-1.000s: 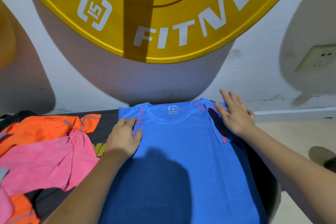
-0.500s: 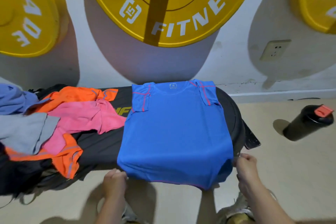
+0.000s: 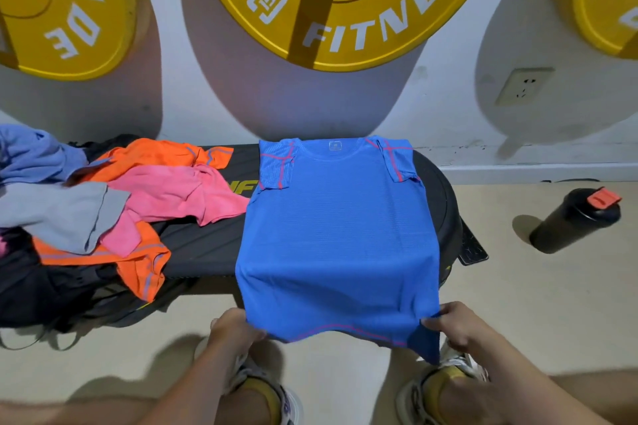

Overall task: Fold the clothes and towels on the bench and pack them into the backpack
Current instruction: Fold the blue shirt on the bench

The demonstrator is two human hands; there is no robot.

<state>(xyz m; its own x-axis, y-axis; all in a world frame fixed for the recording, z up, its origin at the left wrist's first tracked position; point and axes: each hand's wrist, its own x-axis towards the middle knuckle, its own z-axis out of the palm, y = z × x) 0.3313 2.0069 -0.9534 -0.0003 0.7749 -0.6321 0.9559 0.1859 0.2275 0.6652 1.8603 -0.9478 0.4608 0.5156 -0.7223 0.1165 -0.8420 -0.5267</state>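
Note:
A blue T-shirt (image 3: 340,238) lies flat across the right end of the black bench (image 3: 207,245), sleeves folded inward, its hem hanging over the near edge. My left hand (image 3: 236,328) pinches the hem's left corner and my right hand (image 3: 455,323) pinches the right corner, lifting the hem slightly. To the left on the bench lies a heap of an orange shirt (image 3: 145,266), a pink towel (image 3: 172,193), a grey cloth (image 3: 62,214) and a lilac cloth (image 3: 31,155). A black backpack (image 3: 51,290) sits under that heap at the far left.
A black shaker bottle with an orange cap (image 3: 574,221) stands on the floor to the right. Yellow weight plates (image 3: 328,0) hang on the white wall behind the bench. A wall socket (image 3: 523,84) is at the right. My shoes (image 3: 262,393) are below.
My hands left the shirt's shoulders and moved down to the hem, which they now grip and lift. The view pulled back from the bench.

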